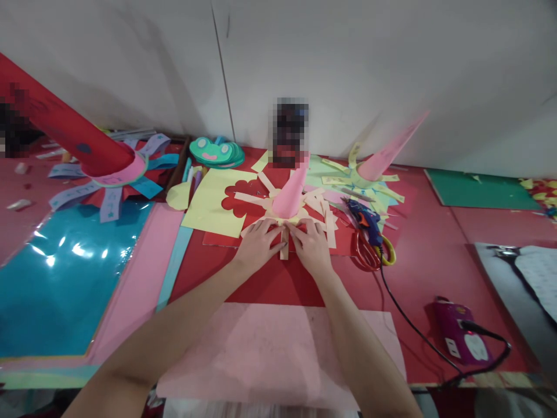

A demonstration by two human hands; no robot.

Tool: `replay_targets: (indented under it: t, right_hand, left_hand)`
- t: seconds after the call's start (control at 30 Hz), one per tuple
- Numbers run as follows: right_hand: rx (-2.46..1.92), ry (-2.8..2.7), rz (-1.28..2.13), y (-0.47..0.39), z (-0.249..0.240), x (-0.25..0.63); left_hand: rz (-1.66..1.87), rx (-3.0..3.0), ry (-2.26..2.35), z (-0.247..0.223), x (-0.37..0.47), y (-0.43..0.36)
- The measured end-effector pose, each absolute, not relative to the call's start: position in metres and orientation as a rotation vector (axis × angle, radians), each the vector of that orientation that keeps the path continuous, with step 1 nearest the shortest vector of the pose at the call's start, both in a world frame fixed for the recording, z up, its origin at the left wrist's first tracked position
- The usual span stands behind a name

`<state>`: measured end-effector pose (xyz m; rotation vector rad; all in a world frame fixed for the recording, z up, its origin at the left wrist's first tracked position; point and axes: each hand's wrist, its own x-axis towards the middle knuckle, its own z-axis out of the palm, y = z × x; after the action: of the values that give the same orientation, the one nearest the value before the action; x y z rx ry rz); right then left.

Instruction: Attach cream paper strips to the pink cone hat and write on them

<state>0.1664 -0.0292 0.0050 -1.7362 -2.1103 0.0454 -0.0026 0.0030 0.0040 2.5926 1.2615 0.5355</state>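
A pink paper cone (288, 194) stands upright on a cream paper base in the middle of the table, with pale strips spreading out around it. My left hand (260, 241) and my right hand (311, 242) meet at the base's near edge. Between them a narrow cream paper strip (284, 247) points toward me, and the fingertips of both hands press on its upper part from either side. Part of the strip and the edge it meets are hidden under my fingers. Loose cream strips (331, 226) lie just right of my right hand.
A blue glue gun (366, 219) lies right of the work, over red-handled scissors (366, 252); its cord runs to a purple power box (462, 334). Left are a yellow sheet (213, 203), green frog cutouts (216, 154) and a large red cone (65, 125). Behind right, another pink cone (389, 154) stands.
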Motion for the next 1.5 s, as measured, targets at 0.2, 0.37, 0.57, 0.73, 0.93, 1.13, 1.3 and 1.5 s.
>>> replay_targets:
  t: [0.2,0.37,0.57,0.73,0.93,1.13,1.3,1.5]
  right_hand:
    - [-1.738,-2.117,0.027,-0.028,0.0051,0.1657]
    - [-1.76,-2.119,0.023,-0.0282,0.0056,0.1646]
    - [-1.765,-2.132,0.027,-0.0285,0.0063,0.1644]
    - [-1.759,-2.146,0.022,-0.0294,0.0055,0.1649]
    - [-1.789,-2.161,0.011,-0.0324,0.0095,0.1645]
    - [-1.795,-2.233,0.011,-0.0332,0.0144,0.1644]
    - [-1.817,-2.223,0.007,-0.0335,0.013,0.1635]
    - [-1.85,-2.149,-0.02,-0.0328,0.0056,0.1603]
  left_hand:
    - [0.536,2.603,1.252,0.0041,-0.0031,0.003]
    - [0.528,2.577,1.254,0.0046,-0.0027,0.0032]
    - [0.525,2.512,1.29,0.006,-0.0024,0.0028]
    - [0.519,2.504,1.298,0.0046,-0.0025,0.0037]
    - [0.537,2.531,1.276,0.0042,-0.0028,0.0037]
    - [0.528,2.501,1.299,0.006,-0.0026,0.0033]
    - [0.523,2.507,1.294,0.0059,-0.0026,0.0034]
    - [0.529,2.503,1.292,0.0068,-0.0026,0.0033]
